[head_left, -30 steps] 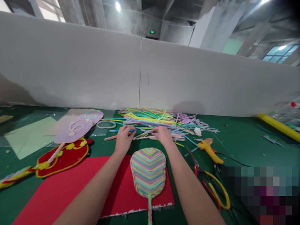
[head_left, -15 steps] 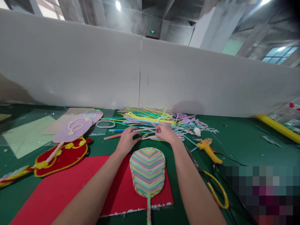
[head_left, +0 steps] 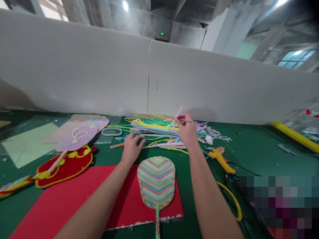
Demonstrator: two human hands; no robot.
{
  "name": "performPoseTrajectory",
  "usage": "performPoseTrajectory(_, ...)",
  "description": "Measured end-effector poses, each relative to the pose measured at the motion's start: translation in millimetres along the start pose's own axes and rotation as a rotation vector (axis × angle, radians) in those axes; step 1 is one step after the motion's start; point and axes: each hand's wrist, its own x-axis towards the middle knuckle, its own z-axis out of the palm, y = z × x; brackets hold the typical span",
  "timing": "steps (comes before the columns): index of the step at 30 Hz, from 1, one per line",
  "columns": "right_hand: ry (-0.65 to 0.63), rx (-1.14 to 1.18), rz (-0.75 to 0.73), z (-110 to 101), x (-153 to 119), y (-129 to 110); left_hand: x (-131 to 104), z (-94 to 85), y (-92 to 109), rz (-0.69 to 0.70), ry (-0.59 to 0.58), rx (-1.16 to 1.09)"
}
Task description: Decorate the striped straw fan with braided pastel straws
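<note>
My right hand is raised over the right part of a pile of pastel pipe cleaners, its fingers pinched on a short pale lilac strip. At the pile's front left, my left hand has thumb and fingers apart, with nothing visible between them. Between my forearms lies a striped round fan with a braided handle, partly on a red sheet.
On the left are lilac fan shapes, a red yellow-edged fan and a pale green sheet. A yellow glue gun and yellow-handled scissors lie right. A white partition stands behind.
My right hand has risen away from the front of the pile, lifting a short lilac strip. My left hand has shifted slightly left. A yellow strip now shows at the pile's front.
</note>
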Motion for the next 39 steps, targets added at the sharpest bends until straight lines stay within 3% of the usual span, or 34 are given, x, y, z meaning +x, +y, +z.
performPoseTrajectory(3, 0.134, 0.026, -0.007, -4, 2, -4, 0, -5.5, 6, 0.047, 0.079, 0.033)
performPoseTrajectory(5, 0.215, 0.072, -0.034, -6, 1, -5, 0, -8.3, 11, 0.086, 0.066, -0.026)
performPoseTrajectory(9, 0.410, 0.129, -0.057, -9, -1, -10, 0, -9.8, 18, 0.135, -0.077, -0.183)
performPoseTrajectory(12, 0.465, -0.043, -0.099, -14, -1, -15, -1, -10.3, 21, 0.174, -0.199, -0.244)
performPoseTrajectory(15, 0.289, -0.261, -0.106, -15, -1, -16, -2, -11.6, 26, 0.216, -0.320, -0.255)
performPoseTrajectory(18, -0.017, -0.439, 0.053, -10, -2, -7, -2, -12.5, 28, 0.251, -0.418, -0.226)
performPoseTrajectory(22, -0.287, -0.557, 0.312, -3, -6, 17, -2, -10.1, 25, 0.250, -0.433, -0.153)
performPoseTrajectory(27, -0.704, -0.539, 0.446, 3, -15, 48, -2, -1.7, 15, 0.195, -0.421, -0.086)
performPoseTrajectory(33, -0.737, -0.520, 0.427, 12, -20, 59, -4, 1.5, 11, 0.143, -0.403, -0.001)
performPoseTrajectory(39, -0.580, -0.520, 0.358, 11, -15, 59, -3, -2.1, 12, 0.135, -0.320, 0.032)
